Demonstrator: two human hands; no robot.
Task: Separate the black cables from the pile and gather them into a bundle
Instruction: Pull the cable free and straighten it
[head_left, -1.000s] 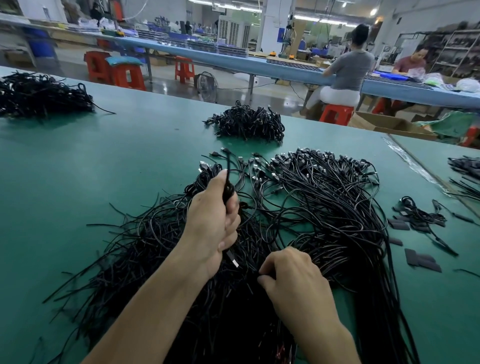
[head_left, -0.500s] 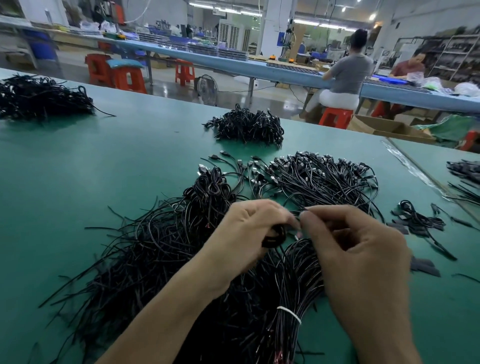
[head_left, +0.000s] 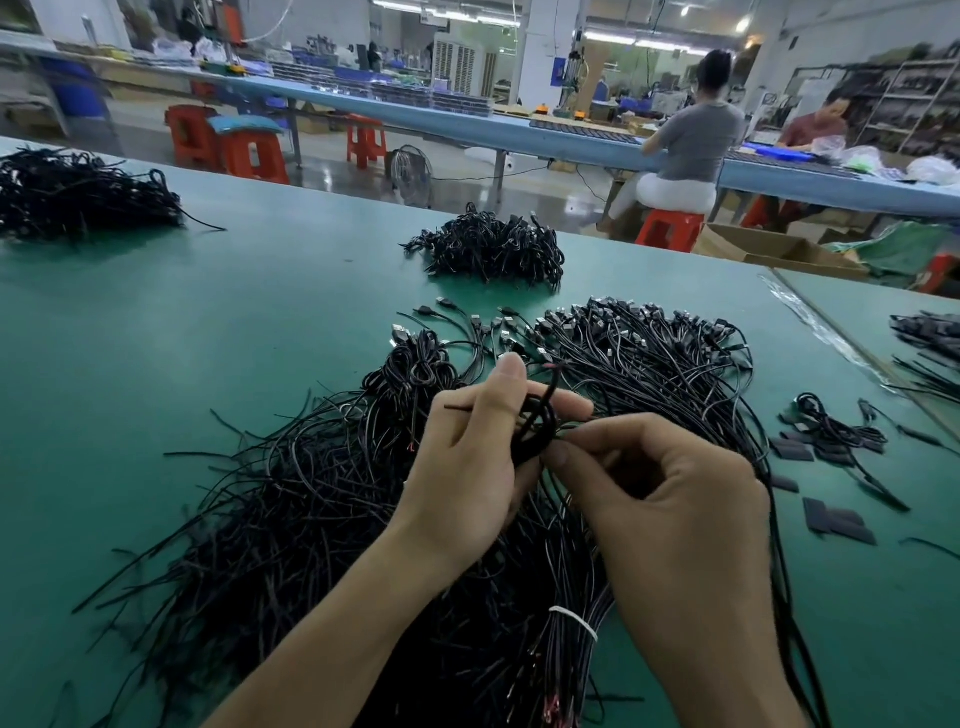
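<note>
Black cable coil (head_left: 535, 428) gripped in L hand (head_left: 467, 478) fingers, R hand (head_left: 675, 514) fingers pinching its side, just above pile (head_left: 311, 493)

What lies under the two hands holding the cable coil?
The loose pile of black cables and a bunch with a white tie. What the left hand and right hand cover is hidden.

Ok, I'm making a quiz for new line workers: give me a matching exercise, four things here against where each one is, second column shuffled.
1. coiled cable
2. white tie
3. flat black pieces
4. floor fan

A. on the floor beyond the green table
B. wrapped round a bunch of cables in the pile
C. gripped by the left hand, pinched by the right hand
D. on the table, right of the pile

Pairs: 1-C, 2-B, 3-D, 4-A
</note>
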